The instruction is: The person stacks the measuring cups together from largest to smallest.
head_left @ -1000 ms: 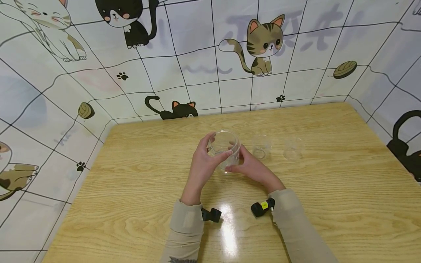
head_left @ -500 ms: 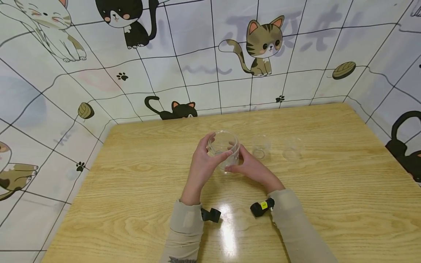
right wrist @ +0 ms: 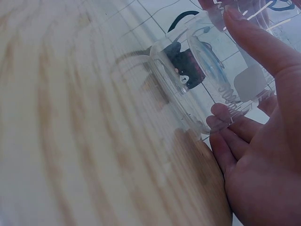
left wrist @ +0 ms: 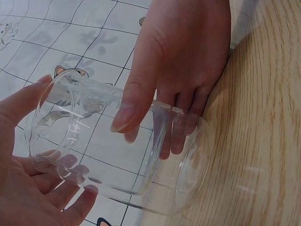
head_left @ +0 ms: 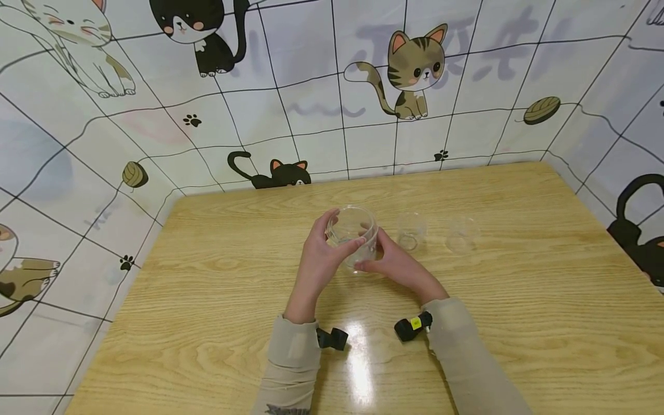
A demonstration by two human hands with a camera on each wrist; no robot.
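Both hands hold a clear glass cup [head_left: 349, 222] just above the middle of the table. My left hand [head_left: 321, 251] grips its upper part, thumb across the near side and fingers round the left and back. Lower down, my right hand [head_left: 396, 262] holds the cup from the right, with its thumb in front and fingers behind. In the left wrist view an inner bottom shows well above the rounded outer base [left wrist: 195, 165], and faint white marks sit on the wall. A pale square patch [right wrist: 250, 84] shows on the glass in the right wrist view.
Two more clear cups stand to the right: a nearer cup [head_left: 411, 230] close to the right hand, and a farther cup [head_left: 463, 236]. The wooden table [head_left: 207, 300] meets a cat-print wall covering [head_left: 311, 127] at the back and sides.
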